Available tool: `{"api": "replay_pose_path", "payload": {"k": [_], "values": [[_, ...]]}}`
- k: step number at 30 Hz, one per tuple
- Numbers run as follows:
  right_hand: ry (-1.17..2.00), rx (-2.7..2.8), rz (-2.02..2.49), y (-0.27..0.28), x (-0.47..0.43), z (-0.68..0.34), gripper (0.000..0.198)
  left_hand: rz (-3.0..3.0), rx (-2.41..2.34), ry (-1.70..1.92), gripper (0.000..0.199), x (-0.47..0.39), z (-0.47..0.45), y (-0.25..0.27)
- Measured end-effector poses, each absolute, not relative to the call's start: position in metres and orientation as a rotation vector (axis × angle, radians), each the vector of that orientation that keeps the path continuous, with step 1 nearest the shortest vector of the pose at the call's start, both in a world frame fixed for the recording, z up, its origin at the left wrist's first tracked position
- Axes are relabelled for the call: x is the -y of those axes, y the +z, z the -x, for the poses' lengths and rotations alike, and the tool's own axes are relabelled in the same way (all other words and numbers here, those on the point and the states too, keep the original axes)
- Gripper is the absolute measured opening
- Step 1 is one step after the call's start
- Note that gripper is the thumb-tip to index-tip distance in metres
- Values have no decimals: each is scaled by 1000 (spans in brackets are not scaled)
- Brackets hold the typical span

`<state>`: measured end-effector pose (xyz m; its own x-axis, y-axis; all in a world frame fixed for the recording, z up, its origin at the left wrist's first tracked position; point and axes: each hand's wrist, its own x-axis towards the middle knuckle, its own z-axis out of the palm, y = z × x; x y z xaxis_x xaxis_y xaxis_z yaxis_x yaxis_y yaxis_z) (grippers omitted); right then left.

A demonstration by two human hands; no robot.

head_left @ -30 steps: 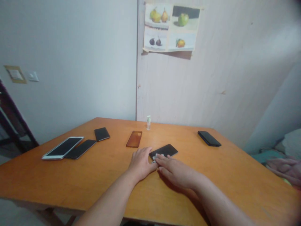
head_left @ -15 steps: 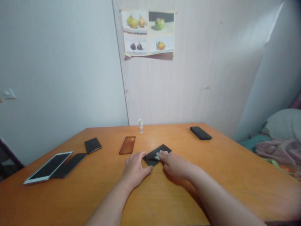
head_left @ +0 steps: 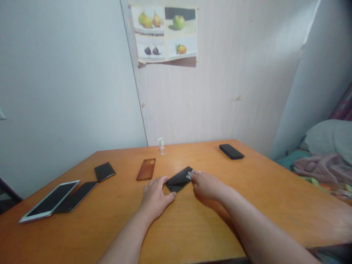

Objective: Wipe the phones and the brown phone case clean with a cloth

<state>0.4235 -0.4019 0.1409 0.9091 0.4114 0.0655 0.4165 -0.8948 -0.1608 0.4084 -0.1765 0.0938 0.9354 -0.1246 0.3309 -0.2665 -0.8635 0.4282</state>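
Observation:
A black smartphone lies screen up and slanted on the wooden table. My left hand grips its near-left end, with the thumb at the lower corner and the fingers along the upper side. At the far-right end, my right hand pinches a small white tissue against the glass. Much of the tissue is hidden under the fingers. Just left of the phone and farther back lies an empty brown translucent phone case.
A small clear pump bottle stands near the table's back edge. On the left lie a white-framed tablet, a dark tablet-like slab touching it, and a black flat device. A thick black phone-like object rests at the back right.
My right hand has slid the tissue from the middle of the phone towards its far-right end. My left hand keeps its hold. The whole view has shifted slightly.

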Motion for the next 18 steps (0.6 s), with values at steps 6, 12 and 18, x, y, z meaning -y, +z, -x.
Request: {"api": "replay_pose_path", "payload": {"k": [6, 12, 18], "values": [[21, 1028, 2739, 142, 389, -406, 50, -2594, 292, 439, 54, 177, -409, 91], [14, 870, 2843, 145, 393, -413, 44, -2600, 290, 444, 56, 177, -409, 92], [-25, 939, 2789, 143, 387, -407, 45, -2636, 283, 425, 56, 177, -408, 93]]}}
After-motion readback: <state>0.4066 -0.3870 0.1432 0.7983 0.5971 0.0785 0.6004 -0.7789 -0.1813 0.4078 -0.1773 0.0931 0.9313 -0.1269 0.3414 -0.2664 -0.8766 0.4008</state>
